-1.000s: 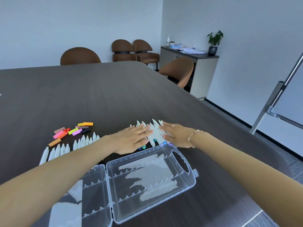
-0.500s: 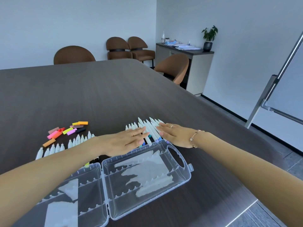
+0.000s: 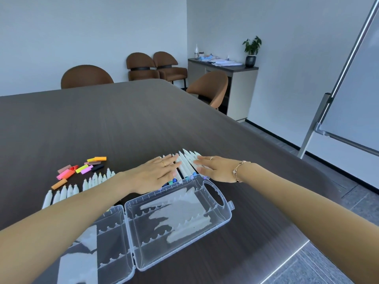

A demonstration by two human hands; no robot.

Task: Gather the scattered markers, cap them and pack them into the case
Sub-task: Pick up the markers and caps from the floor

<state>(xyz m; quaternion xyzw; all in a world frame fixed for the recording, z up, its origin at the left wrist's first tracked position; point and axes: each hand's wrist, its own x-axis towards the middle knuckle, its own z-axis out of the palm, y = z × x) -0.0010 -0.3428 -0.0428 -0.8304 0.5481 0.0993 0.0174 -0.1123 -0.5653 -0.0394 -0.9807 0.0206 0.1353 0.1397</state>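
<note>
A clear plastic case point(image 3: 217, 220) lies open on the dark table, with nothing in its slotted trays. Just beyond it lies a bundle of white markers point(image 3: 185, 163) with coloured ends. My left hand point(image 3: 155, 173) rests flat on the bundle's left side and my right hand point(image 3: 213, 169) lies flat against its right side, fingers straight. A second row of white markers point(image 3: 67, 190) lies to the left, partly hidden by my left forearm. Loose coloured caps point(image 3: 82, 168) lie scattered behind that row.
Brown chairs point(image 3: 86, 77) stand at the table's far end, and one point(image 3: 211, 89) at its right side. A cabinet with a plant point(image 3: 242, 83) is against the wall. A whiteboard stand point(image 3: 320, 111) rises at the right. The table edge runs close on the right.
Both hands stay flat on the marker bundle and have drawn it slightly closer together and toward the case. The view has shifted a little.
</note>
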